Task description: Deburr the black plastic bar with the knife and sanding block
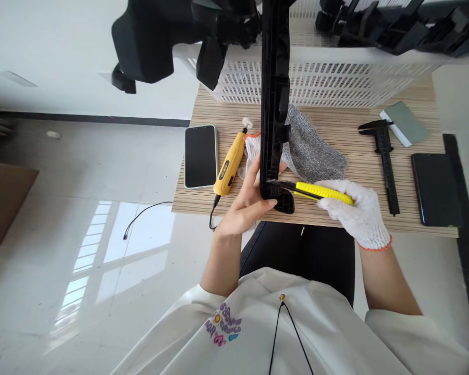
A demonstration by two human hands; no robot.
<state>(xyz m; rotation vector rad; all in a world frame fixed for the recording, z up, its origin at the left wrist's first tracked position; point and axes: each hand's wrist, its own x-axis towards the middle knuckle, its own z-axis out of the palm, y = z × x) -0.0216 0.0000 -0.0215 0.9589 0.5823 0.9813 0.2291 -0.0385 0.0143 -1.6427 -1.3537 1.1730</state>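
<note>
A long black plastic part [274,114] stretches away from me over the table, its ribbed inner side facing up. My bare left hand [250,200] grips its near end, thumb on the edge and fingers underneath. In a white knit glove, my right hand [354,205] is closed around a yellow-handled utility knife [323,191]. The knife's tip reaches the near end of the part, just above my left thumb; whether the blade touches it I cannot tell. Behind the part lie a grey cloth [315,148] and a white glove [253,147].
A yellow rotary tool [230,162] with a cord and a phone [200,156] lie left on the table [359,117]. Black calipers [386,166], a sanding block [406,122] and a dark phone [435,189] are right. Behind stands a white basket [336,78] with black parts [398,26].
</note>
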